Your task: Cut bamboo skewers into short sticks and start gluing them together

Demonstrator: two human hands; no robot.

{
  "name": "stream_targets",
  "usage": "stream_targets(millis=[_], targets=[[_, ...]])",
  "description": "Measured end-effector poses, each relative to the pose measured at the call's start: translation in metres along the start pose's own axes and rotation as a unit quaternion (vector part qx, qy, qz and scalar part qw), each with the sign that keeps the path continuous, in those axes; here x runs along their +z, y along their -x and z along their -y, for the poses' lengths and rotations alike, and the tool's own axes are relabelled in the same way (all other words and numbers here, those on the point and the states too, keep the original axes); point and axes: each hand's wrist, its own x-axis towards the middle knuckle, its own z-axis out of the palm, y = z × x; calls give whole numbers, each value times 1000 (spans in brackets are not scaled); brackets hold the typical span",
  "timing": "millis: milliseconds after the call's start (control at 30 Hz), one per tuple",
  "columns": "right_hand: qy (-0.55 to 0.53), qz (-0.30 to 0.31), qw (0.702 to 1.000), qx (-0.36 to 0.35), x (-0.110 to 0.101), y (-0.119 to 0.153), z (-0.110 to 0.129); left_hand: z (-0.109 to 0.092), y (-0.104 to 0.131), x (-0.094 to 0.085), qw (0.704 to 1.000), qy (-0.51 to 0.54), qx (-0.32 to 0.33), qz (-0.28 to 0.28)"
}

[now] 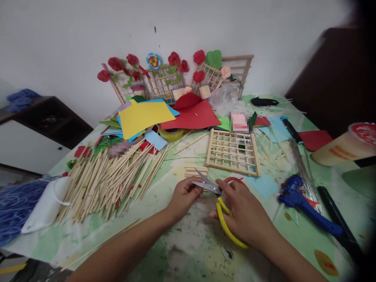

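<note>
My right hand [239, 209] grips the yellow-handled scissors [225, 223], whose blades are apart and point left toward my other hand. My left hand [186, 196] is closed in a pinch beside the blade tips; whatever is between its fingers is too small to make out. Just behind the blades, several short stick pieces [192, 171] lie side by side on the table. A wooden stick lattice [233, 152] rests flat beyond my right hand.
Many long sticks [108, 184] spread across the left. A blue glue gun [305, 203] and a lidded cup [346, 147] stand at the right. Yellow paper [147, 117] and red paper [196, 117] lie at the back, before lattices with paper flowers [173, 58].
</note>
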Motion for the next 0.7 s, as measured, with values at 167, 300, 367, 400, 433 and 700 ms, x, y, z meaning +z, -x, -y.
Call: stream_targets(millis=[167, 300, 367, 400, 433, 700], targets=[[12, -11, 1000, -9, 1, 1, -3, 2, 0, 1, 1000, -10, -7, 4], [13, -10, 1000, -16, 3, 2, -3, 1, 2, 1, 998, -58, 24, 3], [6, -9, 1000, -13, 4, 4, -2, -1, 3, -1, 994, -99, 51, 6], [3, -8, 1000, -12, 4, 4, -2, -2, 4, -1, 991, -116, 63, 8], [-1, -7, 1000, -12, 4, 5, -2, -2, 4, -1, 989, -129, 72, 10], [11, -14, 1000, -21, 3, 8, -3, -5, 7, 4, 987, -152, 47, -2]])
